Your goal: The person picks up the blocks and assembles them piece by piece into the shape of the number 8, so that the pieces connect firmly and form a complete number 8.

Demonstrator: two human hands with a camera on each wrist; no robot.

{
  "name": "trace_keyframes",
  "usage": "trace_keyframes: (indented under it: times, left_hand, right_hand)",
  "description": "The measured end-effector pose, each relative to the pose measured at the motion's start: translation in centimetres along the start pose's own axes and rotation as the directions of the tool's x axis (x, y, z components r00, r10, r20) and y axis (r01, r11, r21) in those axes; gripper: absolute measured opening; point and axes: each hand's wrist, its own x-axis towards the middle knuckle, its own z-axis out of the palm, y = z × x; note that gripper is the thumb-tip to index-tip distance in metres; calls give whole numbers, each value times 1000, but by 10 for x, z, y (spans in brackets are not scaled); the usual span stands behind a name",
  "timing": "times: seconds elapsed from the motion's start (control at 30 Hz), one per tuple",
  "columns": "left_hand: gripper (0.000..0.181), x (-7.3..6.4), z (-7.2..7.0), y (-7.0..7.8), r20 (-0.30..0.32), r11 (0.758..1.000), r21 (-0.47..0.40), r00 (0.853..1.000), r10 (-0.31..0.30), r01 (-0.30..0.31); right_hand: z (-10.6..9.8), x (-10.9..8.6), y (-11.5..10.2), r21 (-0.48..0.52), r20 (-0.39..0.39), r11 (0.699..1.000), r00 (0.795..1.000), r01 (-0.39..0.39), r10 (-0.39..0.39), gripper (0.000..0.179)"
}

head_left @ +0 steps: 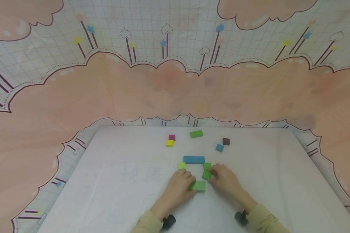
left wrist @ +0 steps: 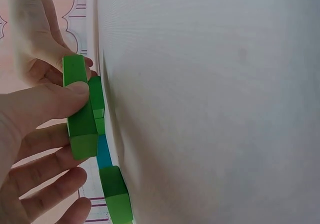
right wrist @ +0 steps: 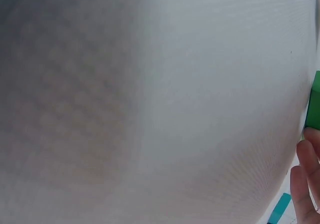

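Observation:
Several foam blocks form a small frame on the white tablecloth (head_left: 119,168): a long blue block (head_left: 193,159) at the back, a light green cube (head_left: 181,166) on the left and a green cube (head_left: 207,166) on the right. My left hand (head_left: 191,184) pinches a long green block (head_left: 199,185) at the front, thumb on its top face (left wrist: 80,109). My right hand (head_left: 212,174) grips a second small green block (head_left: 206,174) just beside it. In the right wrist view only my fingertips (right wrist: 307,184) and a green block's edge (right wrist: 315,104) show.
Loose blocks lie farther back: a magenta cube (head_left: 171,137), a yellow cube (head_left: 169,143), a green bar (head_left: 196,133), a dark brown cube (head_left: 226,141) and a small blue cube (head_left: 219,148). A pink patterned backdrop (head_left: 175,90) rises behind the table.

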Motion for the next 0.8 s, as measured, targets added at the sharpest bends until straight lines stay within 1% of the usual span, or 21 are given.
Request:
trace_keyframes:
  times: [0.13,0.43,0.63,0.8]
  left_hand:
    - [32,3,1,-1,3,1000,22,1000,4,-4]
    - [31,10,2,-1,22,998,69,1000,12,-14]
    - [30,14,2,-3,42,997,77,999,5,-9]
    - [30,15,2,-4,46,996,88,999,-4,0]
  right_hand:
    - [0,0,1,-4,-8,1000,1000,19,-19,28]
    - [2,2,3,-18,-10,999,1000,26,-27,29]
    - [1,1,2,-20,-15,999,999,38,-38,29]
    - [0,-1,0,-6,-7,1000,1000,29,-29,28]
